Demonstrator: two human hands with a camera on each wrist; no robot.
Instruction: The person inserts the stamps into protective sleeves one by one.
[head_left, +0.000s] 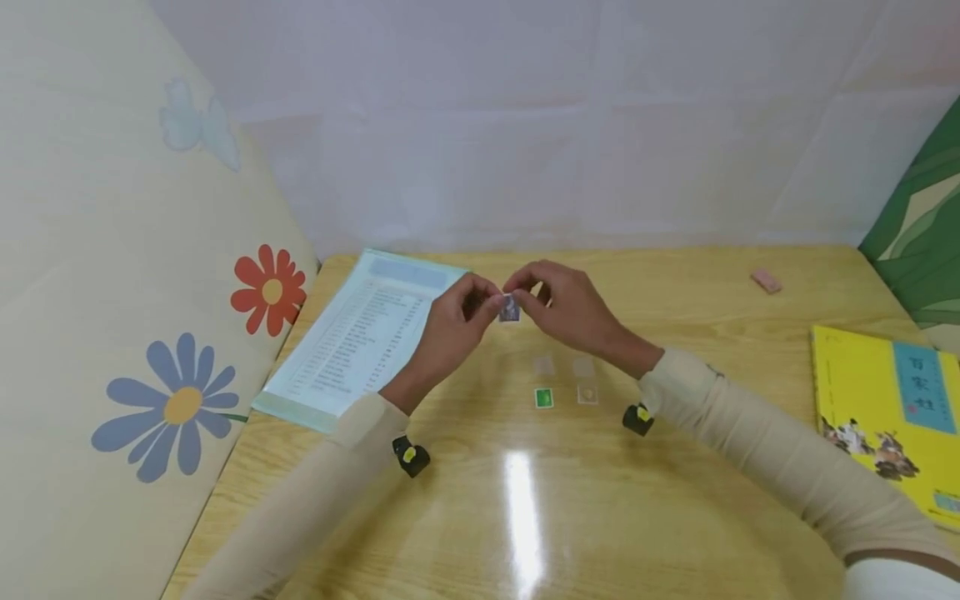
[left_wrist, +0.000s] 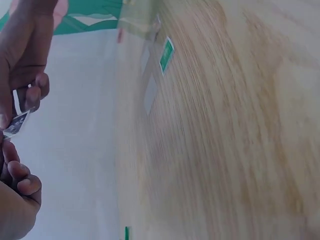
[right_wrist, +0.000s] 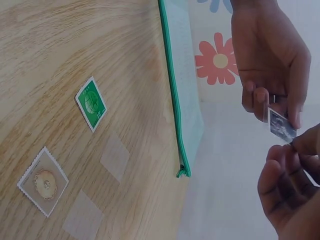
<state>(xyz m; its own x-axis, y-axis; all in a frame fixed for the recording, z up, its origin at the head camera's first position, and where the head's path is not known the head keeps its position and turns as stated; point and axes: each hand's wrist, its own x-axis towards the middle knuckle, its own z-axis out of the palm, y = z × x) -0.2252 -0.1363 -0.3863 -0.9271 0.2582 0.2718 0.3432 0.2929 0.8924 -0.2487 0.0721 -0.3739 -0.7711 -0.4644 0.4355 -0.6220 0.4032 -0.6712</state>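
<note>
Above the table, my left hand [head_left: 453, 321] and right hand [head_left: 566, 308] meet at a small dark postage stamp [head_left: 509, 308]. Fingertips of both hands pinch it by its upper edge. In the right wrist view the dark stamp [right_wrist: 281, 125] shows a grey-white picture, with a clear film edge beside it. Below the hands, a green stamp [right_wrist: 91, 104] and a beige stamp [right_wrist: 45, 182] with a round design lie flat on the table. Two pale translucent squares [right_wrist: 115, 156] lie beside them, one near each stamp.
A pale green zippered document pouch [head_left: 352, 333] with a printed list lies at the left. To the right are a yellow book [head_left: 885, 417] and a small pink eraser-like block [head_left: 766, 281]. A white cloth wall [head_left: 525, 167] stands behind the wooden table [head_left: 675, 517].
</note>
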